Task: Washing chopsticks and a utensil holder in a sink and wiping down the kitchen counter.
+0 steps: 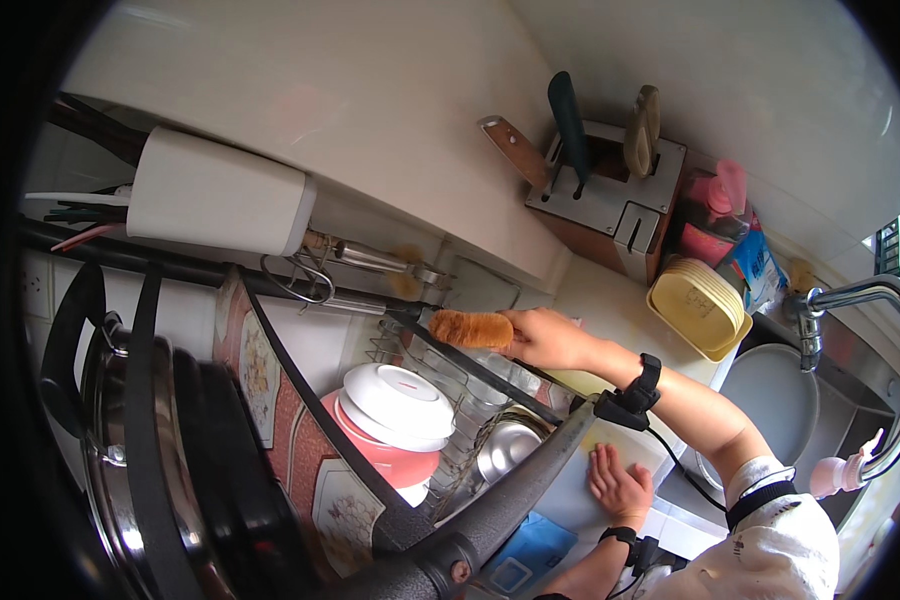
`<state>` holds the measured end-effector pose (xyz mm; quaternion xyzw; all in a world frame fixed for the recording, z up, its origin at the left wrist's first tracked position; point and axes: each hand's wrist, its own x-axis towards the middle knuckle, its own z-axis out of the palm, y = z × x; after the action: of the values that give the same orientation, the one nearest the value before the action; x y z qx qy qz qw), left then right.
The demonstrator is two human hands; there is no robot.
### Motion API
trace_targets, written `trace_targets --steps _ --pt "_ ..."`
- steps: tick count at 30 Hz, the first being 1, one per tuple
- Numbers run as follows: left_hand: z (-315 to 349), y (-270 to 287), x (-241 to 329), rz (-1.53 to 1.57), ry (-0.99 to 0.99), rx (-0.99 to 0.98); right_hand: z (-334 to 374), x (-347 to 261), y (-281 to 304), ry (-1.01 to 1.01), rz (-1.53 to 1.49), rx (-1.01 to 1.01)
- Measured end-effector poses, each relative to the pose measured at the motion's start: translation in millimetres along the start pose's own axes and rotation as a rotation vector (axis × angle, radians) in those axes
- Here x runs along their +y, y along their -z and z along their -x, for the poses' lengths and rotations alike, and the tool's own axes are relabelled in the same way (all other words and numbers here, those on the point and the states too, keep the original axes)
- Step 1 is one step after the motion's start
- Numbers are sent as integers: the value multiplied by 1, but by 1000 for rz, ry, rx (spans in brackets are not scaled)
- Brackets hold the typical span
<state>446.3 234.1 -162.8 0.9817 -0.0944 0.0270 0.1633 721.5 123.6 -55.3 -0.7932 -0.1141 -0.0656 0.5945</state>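
Observation:
My right hand [550, 340] reaches across the dish rack. Its fingers are closed round one end of a brown, fuzzy roll [470, 328] that looks like a brush head; any handle is hidden by the hand. The roll sits just above the rack's black rail [490, 375]. Lower down, my left hand [622, 488] rests palm down on a pale surface, fingers apart and holding nothing. Below the roll, a white bowl [395, 400] lies upside down over a pink bowl [395, 465] in the wire rack. A metal bowl [510, 450] is beside them.
A thick black rack bar [510, 480] crosses in front. Pans [235, 450] fill the left side. A white utensil holder [220, 190] hangs at the upper left. Behind my right hand are a knife block [610, 200], yellow containers [700, 305] and a sink tap [812, 330].

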Motion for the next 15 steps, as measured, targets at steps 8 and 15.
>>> trace_targets --steps 8,15 --pt "-1 1 -1 10 1 10 -8 25 -7 -253 -24 -94" --pt "-1 0 0 28 5 14 -16 -14 -6 171 213 206"
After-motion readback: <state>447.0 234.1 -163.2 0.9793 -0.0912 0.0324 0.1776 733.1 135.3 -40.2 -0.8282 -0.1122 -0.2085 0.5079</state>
